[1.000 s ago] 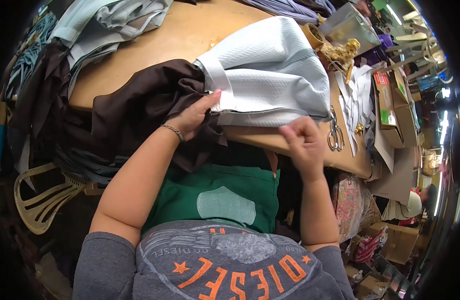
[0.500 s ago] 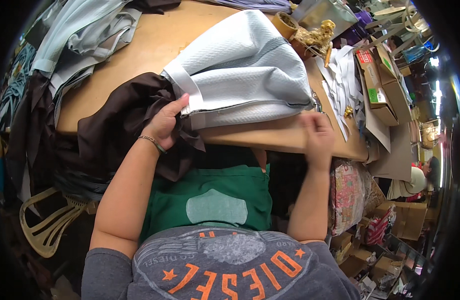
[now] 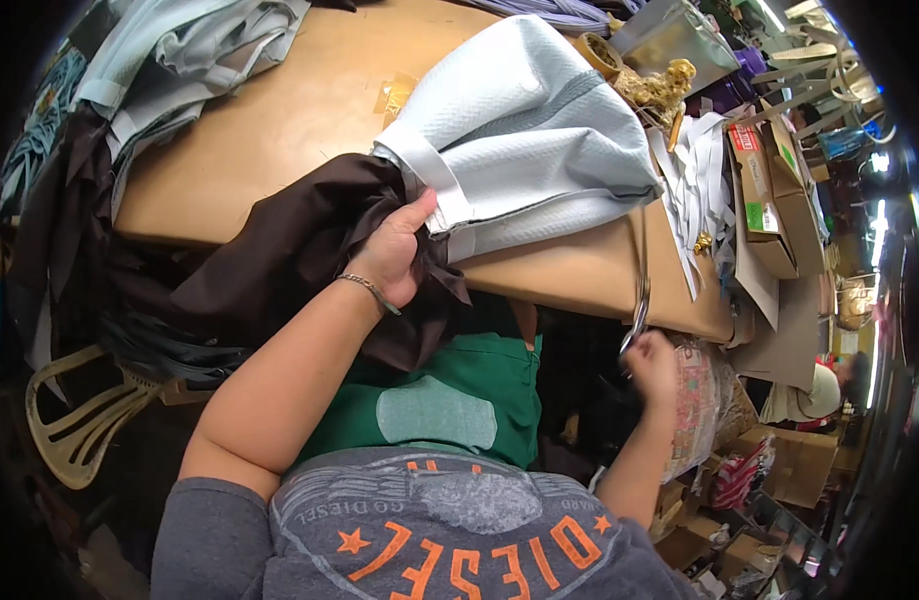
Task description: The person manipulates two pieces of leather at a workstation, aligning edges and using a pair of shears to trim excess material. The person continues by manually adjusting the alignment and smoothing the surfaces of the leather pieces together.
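Note:
My left hand [image 3: 392, 255] grips the banded edge of a pale, textured fabric piece [image 3: 535, 165], thumb on top, at the table's front edge. A smooth white band [image 3: 420, 155] runs along that edge. From the same edge dark brown cloth [image 3: 280, 240] spills off the table towards my lap, partly hiding my fingers. My right hand [image 3: 653, 365], slightly blurred, is closed on the handles of metal scissors [image 3: 643, 290]. Their blades point away from me, over the table edge, with the tips close to the fabric's right corner.
More pale fabric pieces [image 3: 195, 50] with brown cloth are heaped at the left of the table [image 3: 330, 90]. White strips [image 3: 695, 170], a cardboard roll [image 3: 600, 52] and open cartons [image 3: 770, 190] lie to the right. A plastic chair [image 3: 75, 430] stands at lower left.
My right hand has drawn back from the table towards me, bringing the scissors into plain view. My left hand and the fabric have shifted right.

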### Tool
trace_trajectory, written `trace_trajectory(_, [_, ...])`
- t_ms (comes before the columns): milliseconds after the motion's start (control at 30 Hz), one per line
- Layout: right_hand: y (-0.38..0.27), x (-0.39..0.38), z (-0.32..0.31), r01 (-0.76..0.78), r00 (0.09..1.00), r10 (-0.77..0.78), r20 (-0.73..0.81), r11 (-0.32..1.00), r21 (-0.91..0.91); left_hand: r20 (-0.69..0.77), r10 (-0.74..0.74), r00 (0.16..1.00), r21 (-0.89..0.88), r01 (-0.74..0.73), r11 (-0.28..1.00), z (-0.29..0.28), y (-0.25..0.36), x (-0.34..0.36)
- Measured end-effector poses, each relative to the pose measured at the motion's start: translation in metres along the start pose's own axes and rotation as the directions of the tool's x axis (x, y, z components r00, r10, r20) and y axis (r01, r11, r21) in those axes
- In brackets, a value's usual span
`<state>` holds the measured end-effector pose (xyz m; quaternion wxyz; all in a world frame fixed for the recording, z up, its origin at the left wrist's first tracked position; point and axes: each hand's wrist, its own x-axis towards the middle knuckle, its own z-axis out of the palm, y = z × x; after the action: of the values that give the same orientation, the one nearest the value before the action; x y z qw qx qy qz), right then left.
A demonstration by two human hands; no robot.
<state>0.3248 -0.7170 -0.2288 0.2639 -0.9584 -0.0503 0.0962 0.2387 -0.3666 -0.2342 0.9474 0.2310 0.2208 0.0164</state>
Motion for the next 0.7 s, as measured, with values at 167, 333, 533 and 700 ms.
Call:
trace_trajectory(167, [-0.009,-0.077,0.068,-0.219,0.959,0.280,0.042,0.639,0.738,0.006,0.030,1.000,-0.050,-0.030,0.998,0.010,-0.014,0.011])
trace_trajectory(333, [-0.023,-0.076,0.069,0.277,0.908,-0.271,-0.321,0.961,-0.027,-0.014,-0.004,1.000,-0.025,0.004,1.000,0.011,-0.006,0.008])
trace_trajectory(533, [-0.034,-0.046,0.064,0.406,0.812,-0.525,-0.255,0.822,-0.399,-0.006,-0.027,1.000,-0.047,0.026,0.999,0.014,-0.006,0.009])
trace_trajectory(700, [-0.037,-0.042,0.070,0.469,0.781,-0.584,-0.224,0.784,-0.406,-0.055,-0.031,0.998,-0.056,0.028,0.998,0.016,-0.006,0.008])
